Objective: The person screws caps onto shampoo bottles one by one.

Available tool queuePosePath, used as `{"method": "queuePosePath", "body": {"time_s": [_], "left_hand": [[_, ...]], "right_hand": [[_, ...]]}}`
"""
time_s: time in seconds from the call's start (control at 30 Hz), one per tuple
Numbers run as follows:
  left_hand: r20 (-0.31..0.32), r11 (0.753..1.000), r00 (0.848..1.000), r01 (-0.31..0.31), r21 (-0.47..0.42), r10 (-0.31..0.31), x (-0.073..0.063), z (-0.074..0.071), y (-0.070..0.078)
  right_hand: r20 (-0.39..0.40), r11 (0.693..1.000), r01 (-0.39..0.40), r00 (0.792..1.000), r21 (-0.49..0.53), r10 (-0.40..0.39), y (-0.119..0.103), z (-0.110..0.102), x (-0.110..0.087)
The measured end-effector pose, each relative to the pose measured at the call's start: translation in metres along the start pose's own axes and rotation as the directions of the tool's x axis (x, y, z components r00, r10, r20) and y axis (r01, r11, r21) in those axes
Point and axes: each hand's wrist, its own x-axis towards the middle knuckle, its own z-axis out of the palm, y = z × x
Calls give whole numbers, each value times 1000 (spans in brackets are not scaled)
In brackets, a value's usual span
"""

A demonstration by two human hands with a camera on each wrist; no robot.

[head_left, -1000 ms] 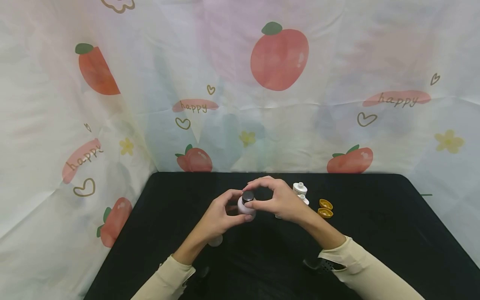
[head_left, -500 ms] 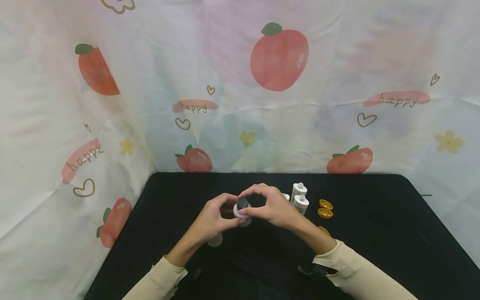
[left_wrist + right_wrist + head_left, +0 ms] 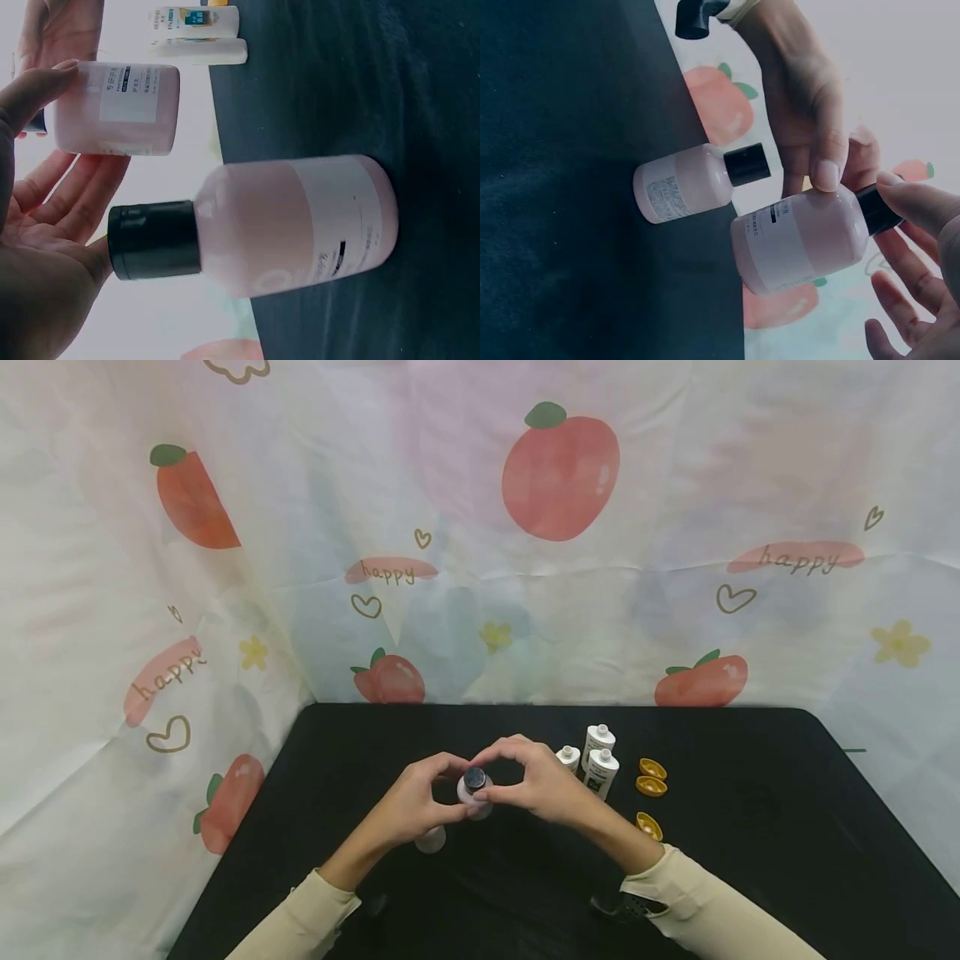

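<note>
Left hand [image 3: 422, 800] grips the pink bottle [image 3: 801, 241] below its cap [image 3: 875, 211], which right hand [image 3: 546, 783] pinches.

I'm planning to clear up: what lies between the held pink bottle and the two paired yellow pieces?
In the head view, the right hand, then the front white bottle, standing upright.

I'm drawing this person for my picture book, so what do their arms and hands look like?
The left sleeve and right sleeve are plain cream and stop partway along the forearms. The left hand and right hand wear no gloves. A dark band peeks out by the right sleeve, and a black piece sits near the left one.
</note>
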Motion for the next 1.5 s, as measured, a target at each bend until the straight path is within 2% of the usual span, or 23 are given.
{"method": "queuePosePath", "body": {"time_s": [0.2, 0.63, 0.83, 1.2, 1.5], "left_hand": [[35, 998, 999, -12, 59, 10, -1, -3, -4], [78, 978, 994, -95, 185, 82, -3, -7, -19], [101, 965, 993, -86, 246, 63, -5, -8, -19], [149, 933, 989, -38, 357, -16, -8, -9, -18], [176, 934, 983, -13, 357, -54, -8, -7, -23]], "right_hand": [[-17, 999, 5, 1000, -43, -5, 2, 8, -1], [-31, 997, 20, 999, -75, -22, 14, 25, -2], [-39, 997, 12, 999, -79, -15, 18, 31, -4], [-67, 997, -20, 998, -79, 15, 24, 42, -8], [-49, 995, -63, 997, -80, 59, 27, 46, -11]]}}
